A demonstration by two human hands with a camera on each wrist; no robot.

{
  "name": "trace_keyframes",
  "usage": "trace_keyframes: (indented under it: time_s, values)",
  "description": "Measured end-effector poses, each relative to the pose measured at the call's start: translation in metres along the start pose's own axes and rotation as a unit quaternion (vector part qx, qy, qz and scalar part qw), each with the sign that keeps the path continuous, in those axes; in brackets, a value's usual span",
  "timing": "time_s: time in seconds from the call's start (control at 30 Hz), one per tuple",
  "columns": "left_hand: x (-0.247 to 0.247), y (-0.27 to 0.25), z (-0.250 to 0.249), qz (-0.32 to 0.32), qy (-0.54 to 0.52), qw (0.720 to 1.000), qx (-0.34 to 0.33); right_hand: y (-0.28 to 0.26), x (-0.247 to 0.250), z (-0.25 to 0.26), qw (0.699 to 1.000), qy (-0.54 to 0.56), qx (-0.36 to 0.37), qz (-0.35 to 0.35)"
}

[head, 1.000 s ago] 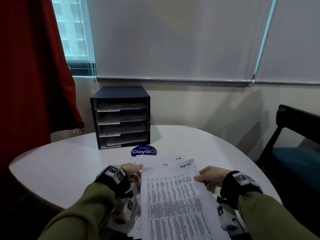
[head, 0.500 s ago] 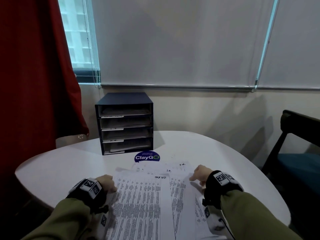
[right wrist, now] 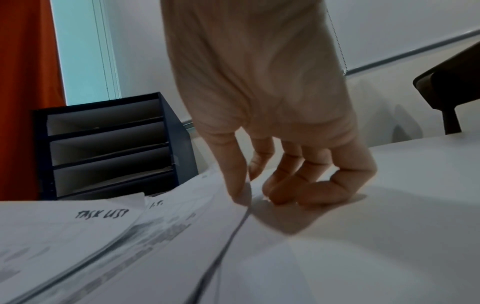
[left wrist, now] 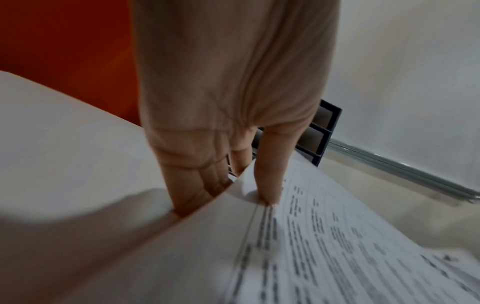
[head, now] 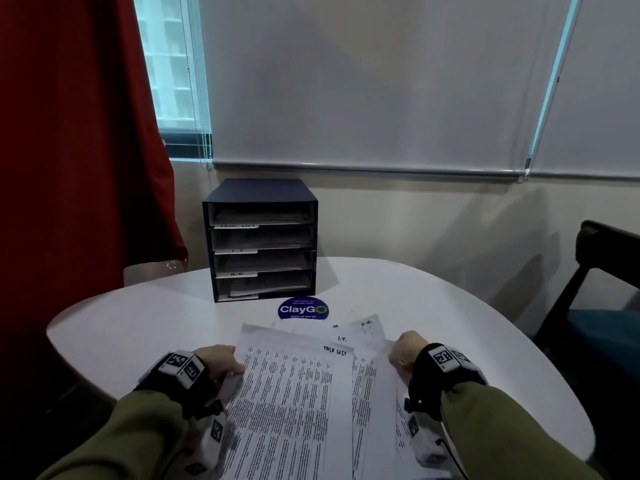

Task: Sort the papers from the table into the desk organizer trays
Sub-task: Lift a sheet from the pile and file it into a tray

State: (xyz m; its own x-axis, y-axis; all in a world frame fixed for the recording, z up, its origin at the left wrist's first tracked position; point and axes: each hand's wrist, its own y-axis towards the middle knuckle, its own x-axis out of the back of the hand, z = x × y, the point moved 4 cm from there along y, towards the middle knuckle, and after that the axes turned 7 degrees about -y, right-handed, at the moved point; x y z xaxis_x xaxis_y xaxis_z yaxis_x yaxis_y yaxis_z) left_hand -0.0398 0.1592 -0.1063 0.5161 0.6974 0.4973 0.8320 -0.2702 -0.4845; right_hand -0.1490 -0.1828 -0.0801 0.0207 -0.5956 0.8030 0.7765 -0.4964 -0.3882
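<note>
A pile of printed papers (head: 374,382) lies on the white table (head: 138,334) in front of me. Its top sheet (head: 294,393), hand-marked "TASK LIST" (right wrist: 64,226), sits on the pile's left side. My left hand (head: 221,362) pinches that sheet's left edge, thumb (left wrist: 270,185) on top and fingers (left wrist: 194,185) underneath. At the pile's right edge my right hand (head: 405,351) has its thumb (right wrist: 236,185) on a sheet, index finger behind the edge, other fingers (right wrist: 311,189) curled on the table. The dark blue organizer (head: 263,188) with several labelled trays holding paper stands beyond.
A round blue "ClayGo" sticker (head: 303,309) lies between the organizer and the pile. A red curtain (head: 69,168) hangs at the left. A dark chair (head: 606,306) stands past the table's right edge. Window blinds cover the far wall.
The task list sheet, held raised between both hands a second ago, now lies low on the pile. My left hand shifted to its left edge, my right hand to the pile's right edge.
</note>
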Motion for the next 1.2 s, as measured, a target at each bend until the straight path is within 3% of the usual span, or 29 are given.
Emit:
trace_keyframes:
  time_s: [0.03, 0.17, 0.27, 0.37, 0.47, 0.57, 0.73, 0.83, 0.87, 0.93, 1.2]
  values:
    - [0.002, -0.001, -0.001, 0.000, -0.029, 1.000, 0.000, 0.005, 0.002, 0.000, 0.999, -0.019, 0.011, -0.034]
    - [0.010, -0.005, -0.012, -0.018, -0.107, 0.994, -0.030, 0.002, 0.017, 0.007, 0.980, 0.151, 0.081, -0.098]
    - [0.010, -0.002, -0.016, -0.027, -0.130, 0.990, -0.041, -0.011, 0.016, 0.030, 0.959, 0.237, 0.154, -0.035]
    - [0.005, 0.003, -0.012, -0.015, -0.107, 0.994, -0.035, -0.019, 0.006, 0.048, 0.952, 0.245, 0.177, 0.046]
    - [0.006, 0.006, -0.003, -0.042, -0.080, 0.996, -0.026, -0.016, -0.004, 0.048, 0.972, 0.186, 0.113, 0.087]
    - [0.013, 0.011, 0.007, -0.047, -0.076, 0.996, -0.003, -0.005, 0.004, 0.027, 0.998, 0.037, 0.049, 0.011]
    - [0.013, 0.019, 0.014, -0.024, -0.087, 0.996, 0.012, -0.012, -0.003, 0.011, 0.994, 0.078, 0.021, 0.077]
    - [0.011, 0.019, 0.016, -0.019, -0.092, 0.996, 0.002, -0.004, -0.008, 0.010, 0.995, -0.081, 0.004, 0.059]
    - [0.011, 0.018, 0.017, -0.015, -0.094, 0.995, 0.005, -0.003, -0.008, 0.011, 0.995, -0.089, 0.008, 0.043]
    - [0.010, 0.016, 0.017, -0.013, -0.100, 0.995, 0.003, 0.004, -0.012, 0.010, 0.995, -0.091, 0.015, 0.048]
    - [0.007, 0.008, 0.006, -0.004, -0.118, 0.993, -0.003, 0.006, 0.001, 0.004, 0.998, 0.065, 0.010, 0.011]
